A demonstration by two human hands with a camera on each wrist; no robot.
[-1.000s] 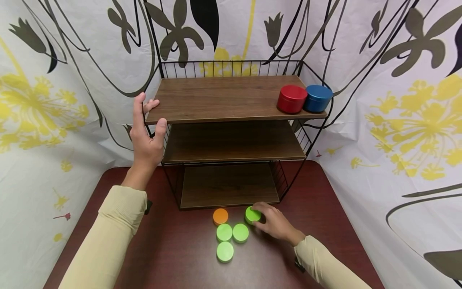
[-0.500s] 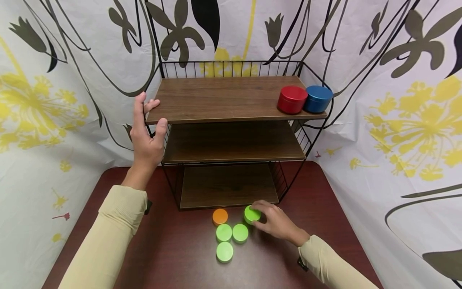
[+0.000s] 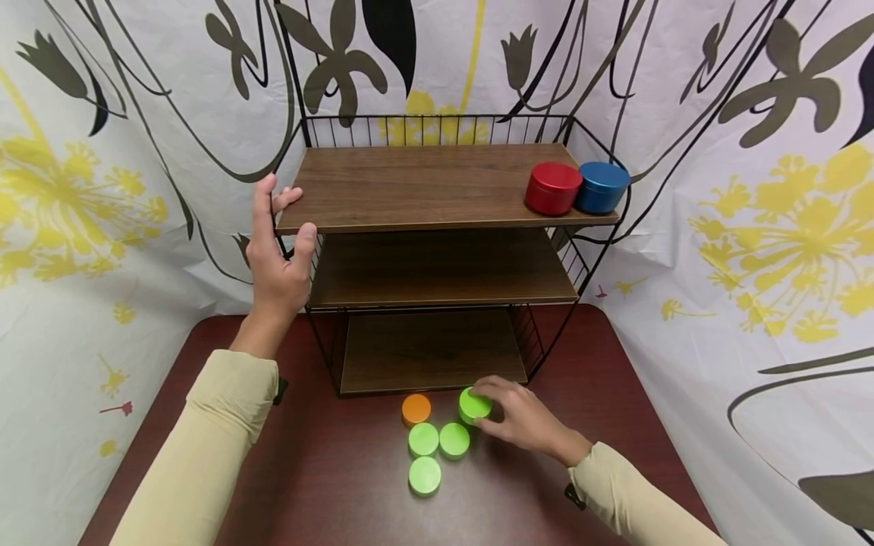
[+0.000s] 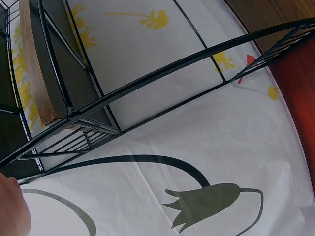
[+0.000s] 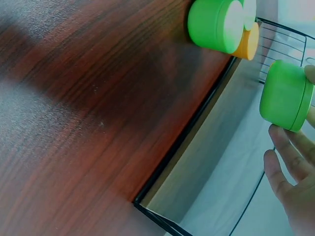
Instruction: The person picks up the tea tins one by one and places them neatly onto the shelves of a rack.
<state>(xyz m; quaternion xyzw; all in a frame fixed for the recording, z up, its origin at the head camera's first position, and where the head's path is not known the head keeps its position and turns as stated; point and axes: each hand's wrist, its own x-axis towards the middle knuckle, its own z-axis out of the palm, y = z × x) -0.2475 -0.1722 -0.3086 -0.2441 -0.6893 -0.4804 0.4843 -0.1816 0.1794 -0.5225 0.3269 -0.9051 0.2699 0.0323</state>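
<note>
My right hand [image 3: 522,415] pinches a round green lidded tin [image 3: 474,406] between thumb and fingers, close to the front edge of the bottom shelf. In the right wrist view, this green tin [image 5: 283,96] appears at the right with fingertips on its side and lid. Several more green tins [image 3: 425,475] stand on the table just in front of it, beside an orange tin [image 3: 416,409]. At the left end of the top shelf [image 3: 410,186], my left hand [image 3: 280,262] rests against the rack's side, fingers extended. The left wrist view shows only a bit of that hand.
A black wire rack with three brown wooden shelves stands on the dark red table [image 3: 328,470]. A red tin [image 3: 553,189] and a blue tin [image 3: 602,187] sit side by side at the top shelf's right end. Flower-patterned cloth [image 3: 737,250] hangs around the table.
My right hand has shifted slightly left and away from me with the green tin in its grasp. The left hand keeps its place against the rack.
</note>
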